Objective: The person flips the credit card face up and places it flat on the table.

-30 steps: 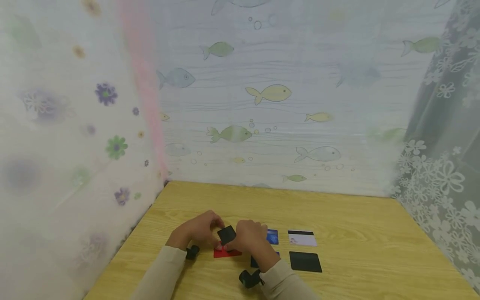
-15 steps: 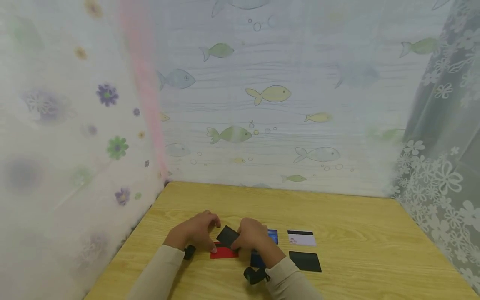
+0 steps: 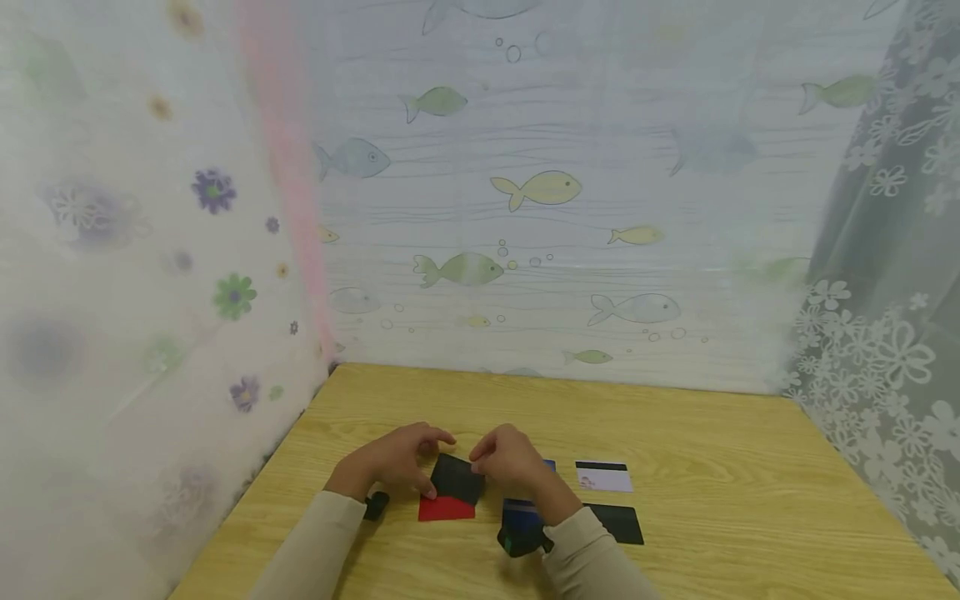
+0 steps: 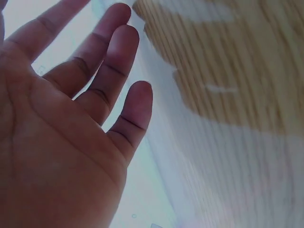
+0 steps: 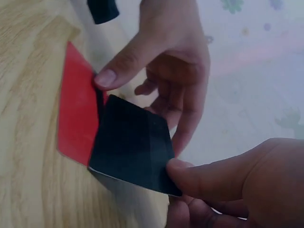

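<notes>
My right hand (image 3: pixel 517 462) pinches a black card (image 3: pixel 457 479) by its right edge, between thumb and fingers. In the right wrist view the card (image 5: pixel 130 142) is tilted, its near corner at the edge of a red card (image 5: pixel 76 109). That red card lies on the table, with a black stripe partly covered. My left hand (image 3: pixel 390 458) is at the left of both cards, its thumb tip at the red card's striped edge. Its fingers are spread and loosely bent around the black card's far side, holding nothing; the left wrist view shows its bare palm (image 4: pixel 57 118).
Right of the red card lie a blue card (image 3: pixel 517 515) and another blue card (image 3: pixel 551 465), partly hidden by my right arm. Farther right are a white card (image 3: pixel 604 479) with a black stripe and a second black card (image 3: pixel 621 525). Patterned curtains (image 3: pixel 480 208) surround the wooden table (image 3: pixel 712 450).
My right hand has shifted its grip to the black card's far right side, and the card has turned over the red one. My left hand and the red card have moved slightly left.
</notes>
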A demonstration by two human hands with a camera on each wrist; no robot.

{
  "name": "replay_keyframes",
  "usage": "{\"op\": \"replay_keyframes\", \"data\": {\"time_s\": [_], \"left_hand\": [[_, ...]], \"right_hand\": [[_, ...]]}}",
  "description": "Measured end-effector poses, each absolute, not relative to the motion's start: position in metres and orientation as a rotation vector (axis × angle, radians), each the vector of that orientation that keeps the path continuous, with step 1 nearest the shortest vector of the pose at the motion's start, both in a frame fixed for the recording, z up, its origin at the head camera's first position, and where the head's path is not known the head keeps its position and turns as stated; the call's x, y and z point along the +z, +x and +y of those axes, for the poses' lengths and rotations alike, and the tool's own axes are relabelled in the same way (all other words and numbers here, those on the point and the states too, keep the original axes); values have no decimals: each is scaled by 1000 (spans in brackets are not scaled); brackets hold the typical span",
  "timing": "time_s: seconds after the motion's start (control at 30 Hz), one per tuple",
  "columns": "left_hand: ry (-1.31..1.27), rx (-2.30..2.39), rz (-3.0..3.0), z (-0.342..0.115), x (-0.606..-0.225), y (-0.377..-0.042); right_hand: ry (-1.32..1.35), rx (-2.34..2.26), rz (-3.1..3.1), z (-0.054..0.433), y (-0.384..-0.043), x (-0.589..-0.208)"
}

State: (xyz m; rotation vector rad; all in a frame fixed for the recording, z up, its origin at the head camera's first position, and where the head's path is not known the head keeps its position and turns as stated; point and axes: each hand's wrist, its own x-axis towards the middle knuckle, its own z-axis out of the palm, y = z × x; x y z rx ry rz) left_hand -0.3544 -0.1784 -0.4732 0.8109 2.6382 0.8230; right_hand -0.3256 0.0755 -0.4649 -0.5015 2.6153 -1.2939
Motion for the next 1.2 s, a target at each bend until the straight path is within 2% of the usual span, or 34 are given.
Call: {"op": "replay_keyframes", "data": {"time_s": [0.27,0.67,0.9,1.2], "left_hand": [[821,860,2685,-176,-474,-358],[899,1048,2763,-179,-464,-358],[963,1138,2811,-182,-458,-359],[971,1198,2817,-184,-459,-358]], "right_hand": [[-408,-1450,2477,85,-342,-472],[-459,-1585,2405,89,-348,-468],[-670,-1437,2640,83,-349,-471],[-871,-1005,3090,71,-340,-473]]}}
